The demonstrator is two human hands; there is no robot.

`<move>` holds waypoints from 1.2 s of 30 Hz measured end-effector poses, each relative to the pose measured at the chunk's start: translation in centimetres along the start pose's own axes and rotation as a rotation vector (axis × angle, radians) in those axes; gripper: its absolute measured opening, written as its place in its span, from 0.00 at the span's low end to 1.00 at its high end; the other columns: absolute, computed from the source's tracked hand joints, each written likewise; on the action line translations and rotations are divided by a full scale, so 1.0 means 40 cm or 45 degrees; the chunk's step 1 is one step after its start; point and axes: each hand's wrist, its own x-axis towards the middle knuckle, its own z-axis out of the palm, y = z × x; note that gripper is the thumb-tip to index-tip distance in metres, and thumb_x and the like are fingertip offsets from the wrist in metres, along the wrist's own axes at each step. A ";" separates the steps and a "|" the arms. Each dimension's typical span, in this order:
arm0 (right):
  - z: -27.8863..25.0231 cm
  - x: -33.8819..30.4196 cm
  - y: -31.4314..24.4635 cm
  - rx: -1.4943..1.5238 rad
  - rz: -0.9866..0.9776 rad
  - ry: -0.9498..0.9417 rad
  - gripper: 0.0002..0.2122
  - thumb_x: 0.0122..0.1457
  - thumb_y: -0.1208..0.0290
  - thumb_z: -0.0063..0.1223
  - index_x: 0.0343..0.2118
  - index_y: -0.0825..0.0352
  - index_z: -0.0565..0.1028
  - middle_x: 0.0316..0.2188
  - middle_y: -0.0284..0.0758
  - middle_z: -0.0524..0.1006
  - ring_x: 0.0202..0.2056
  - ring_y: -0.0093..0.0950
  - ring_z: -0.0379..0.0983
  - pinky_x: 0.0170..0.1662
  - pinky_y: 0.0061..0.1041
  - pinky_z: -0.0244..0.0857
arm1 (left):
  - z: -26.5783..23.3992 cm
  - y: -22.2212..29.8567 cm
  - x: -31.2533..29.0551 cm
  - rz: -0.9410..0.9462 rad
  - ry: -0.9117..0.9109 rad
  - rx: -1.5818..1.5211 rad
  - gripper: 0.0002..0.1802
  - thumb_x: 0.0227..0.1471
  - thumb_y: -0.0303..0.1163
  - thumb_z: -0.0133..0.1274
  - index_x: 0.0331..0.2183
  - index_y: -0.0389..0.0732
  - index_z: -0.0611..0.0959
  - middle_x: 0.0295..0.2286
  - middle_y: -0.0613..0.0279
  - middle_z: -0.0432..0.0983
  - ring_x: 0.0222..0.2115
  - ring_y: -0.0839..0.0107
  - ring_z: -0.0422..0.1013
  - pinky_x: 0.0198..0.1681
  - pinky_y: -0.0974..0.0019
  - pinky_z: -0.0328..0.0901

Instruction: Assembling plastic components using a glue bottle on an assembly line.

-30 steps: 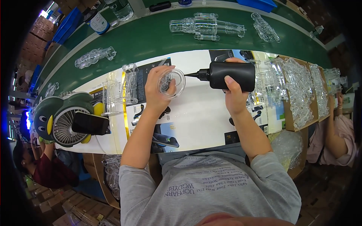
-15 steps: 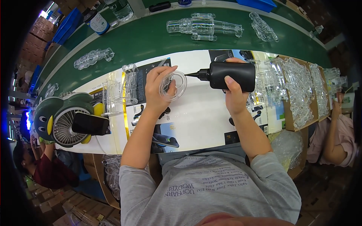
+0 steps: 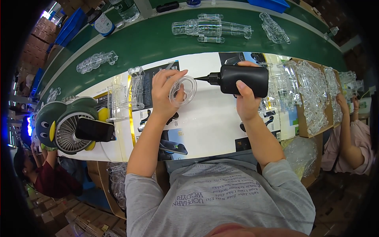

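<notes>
Left hand (image 3: 167, 93) is pinching a clear plastic ring-shaped part (image 3: 183, 91) up in the air over the middle of the counter (image 3: 209, 122), fingers curled tight round its rim. Right hand (image 3: 244, 100) is wrapped round a black squeeze bottle (image 3: 241, 80) lying sideways, thumb on its side, and the thin nozzle tip sits right at the ring's edge, touching it or as good as.

What I'd worry about: squeeze a bit too hard and whatever's in there probably blobs over the clear plastic or onto the left fingertips, since they're right beside the tip. Neither hand is braced on the counter, so a small wobble could put the nozzle off the seam. A drip would likely land on the white sheet below.

Packaging stuff: the counter is covered with a white printed sheet (image 3: 205, 130) with black rectangular panels at its near edge and far edge, plus a yellow stripe toward the left. An open brown cardboard box (image 3: 312, 94) full of clear plastic parts sits at the right end. More clear moulded parts (image 3: 130, 93) stand just left of the hands. At the left end there's a penguin-shaped desk fan (image 3: 63, 126), green and yellow, with a black phone-like slab against it. Beyond the far edge runs a green conveyor belt (image 3: 158, 39) carrying clear assemblies (image 3: 211, 27), with blue bins past it.
</notes>
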 end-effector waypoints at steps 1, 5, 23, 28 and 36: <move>-0.002 -0.001 -0.001 0.003 0.021 -0.014 0.18 0.47 0.73 0.50 0.44 0.67 0.65 0.36 0.33 0.68 0.35 0.18 0.65 0.40 0.16 0.60 | 0.000 0.001 0.001 0.022 -0.006 0.021 0.21 0.32 0.22 0.52 0.36 0.44 0.80 0.31 0.60 0.72 0.35 0.60 0.67 0.46 0.55 0.58; 0.001 0.001 0.001 0.001 -0.033 -0.002 0.18 0.47 0.73 0.50 0.44 0.67 0.65 0.36 0.33 0.68 0.35 0.18 0.65 0.40 0.17 0.60 | 0.001 0.001 0.001 0.060 -0.016 0.068 0.22 0.32 0.22 0.52 0.36 0.44 0.80 0.30 0.61 0.72 0.35 0.61 0.67 0.47 0.54 0.58; 0.001 -0.004 -0.004 0.046 -0.032 -0.033 0.19 0.47 0.74 0.51 0.43 0.68 0.65 0.37 0.34 0.68 0.37 0.19 0.66 0.41 0.18 0.61 | 0.000 -0.001 0.000 0.139 -0.102 0.152 0.23 0.29 0.26 0.54 0.36 0.46 0.80 0.30 0.63 0.71 0.35 0.64 0.67 0.48 0.53 0.57; 0.001 -0.012 -0.010 0.038 0.021 -0.098 0.20 0.46 0.73 0.51 0.44 0.69 0.64 0.35 0.34 0.69 0.35 0.19 0.66 0.41 0.18 0.61 | 0.000 0.010 0.001 0.112 -0.130 0.155 0.26 0.25 0.23 0.56 0.36 0.47 0.80 0.31 0.64 0.71 0.36 0.64 0.67 0.49 0.52 0.56; 0.006 -0.020 -0.014 0.048 -0.010 -0.132 0.20 0.46 0.73 0.51 0.44 0.69 0.64 0.35 0.35 0.70 0.35 0.20 0.67 0.41 0.18 0.61 | 0.001 0.011 0.004 0.106 -0.144 0.143 0.28 0.23 0.21 0.56 0.37 0.47 0.80 0.31 0.64 0.71 0.36 0.64 0.67 0.49 0.53 0.56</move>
